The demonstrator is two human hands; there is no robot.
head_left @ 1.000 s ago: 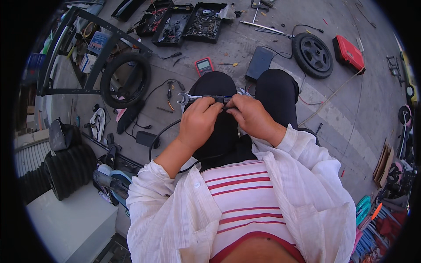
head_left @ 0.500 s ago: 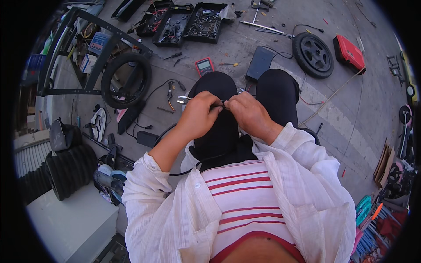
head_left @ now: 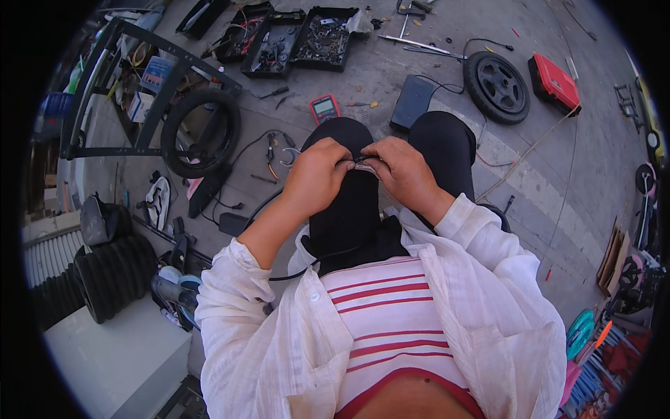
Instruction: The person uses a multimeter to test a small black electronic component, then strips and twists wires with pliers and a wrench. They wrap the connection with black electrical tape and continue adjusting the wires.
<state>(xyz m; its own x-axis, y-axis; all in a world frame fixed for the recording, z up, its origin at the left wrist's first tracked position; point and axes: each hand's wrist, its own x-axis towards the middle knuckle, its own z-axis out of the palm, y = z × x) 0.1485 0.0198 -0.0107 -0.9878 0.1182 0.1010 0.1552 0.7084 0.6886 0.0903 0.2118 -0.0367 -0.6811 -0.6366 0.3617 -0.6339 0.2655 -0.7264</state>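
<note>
Over my left knee both hands meet, fingertips pinched together. A thin black wire (head_left: 360, 160) runs between them, its ends mostly hidden by the fingers. My left hand (head_left: 319, 173) grips it from the left, and my right hand (head_left: 403, 172) holds it from the right. Beside the left hand shows the silver jaw of an open-end wrench (head_left: 288, 158); the rest of it is hidden. A black cable (head_left: 264, 204) passes under my left forearm toward my lap. Just beyond the knee lies a red multimeter (head_left: 324, 107).
A dark box-shaped unit (head_left: 412, 103) stands beyond my knees, with a black wheel (head_left: 497, 87) and a red case (head_left: 555, 85) to its right. Parts trays (head_left: 322, 63) are at the back. A loose tyre (head_left: 201, 131) leans on a black metal frame (head_left: 148, 124) at left.
My right hand has turned and shifted slightly, its fingers now higher, showing more of the wire between the hands. The wrench jaw is more covered by my left hand.
</note>
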